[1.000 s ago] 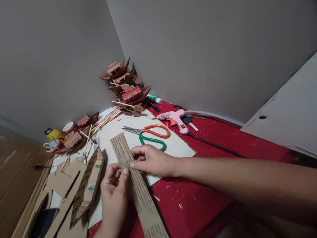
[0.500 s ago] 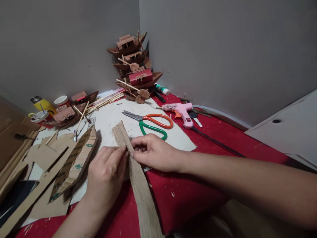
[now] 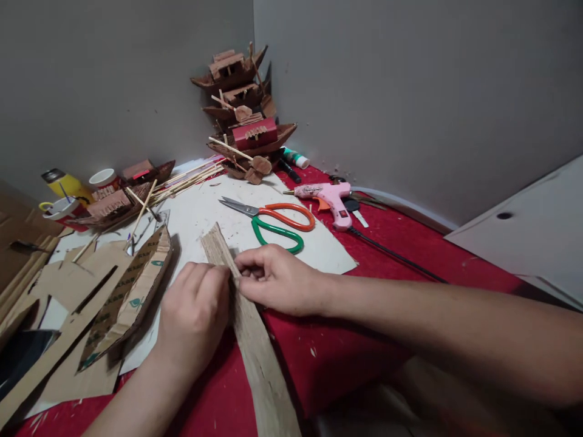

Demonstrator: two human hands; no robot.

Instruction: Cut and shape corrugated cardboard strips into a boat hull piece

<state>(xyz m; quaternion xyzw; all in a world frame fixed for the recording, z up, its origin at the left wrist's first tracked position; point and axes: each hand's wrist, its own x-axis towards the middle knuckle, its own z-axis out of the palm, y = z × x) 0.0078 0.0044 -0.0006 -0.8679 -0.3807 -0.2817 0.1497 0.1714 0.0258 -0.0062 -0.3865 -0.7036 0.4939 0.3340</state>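
Note:
A long strip of brown, bark-like material point(image 3: 259, 355) runs from the white sheet down to the bottom edge of the view. My left hand point(image 3: 195, 309) is closed on its left side, thumb and fingertips partly hidden behind the knuckles. From the right, my right hand point(image 3: 276, 279) pinches the strip's other edge with curled fingers, close to the left fingertips. Scissors point(image 3: 268, 221) with one orange and one green handle lie just beyond the right hand. A cardboard boat hull point(image 3: 132, 297) rests left of my left hand.
Finished model boats point(image 3: 255, 136) are stacked in the wall corner. A pink glue gun point(image 3: 330, 200) lies right of the scissors, its black cord trailing rightward. Thin sticks point(image 3: 191, 182), cups point(image 3: 68, 212), a yellow bottle point(image 3: 68, 185) and cardboard pieces point(image 3: 59, 358) occupy the left.
The whole view has shifted slightly, so things sit a little further left and up. Both hands keep their grip on the strip, with the left fingers curled a bit more over it.

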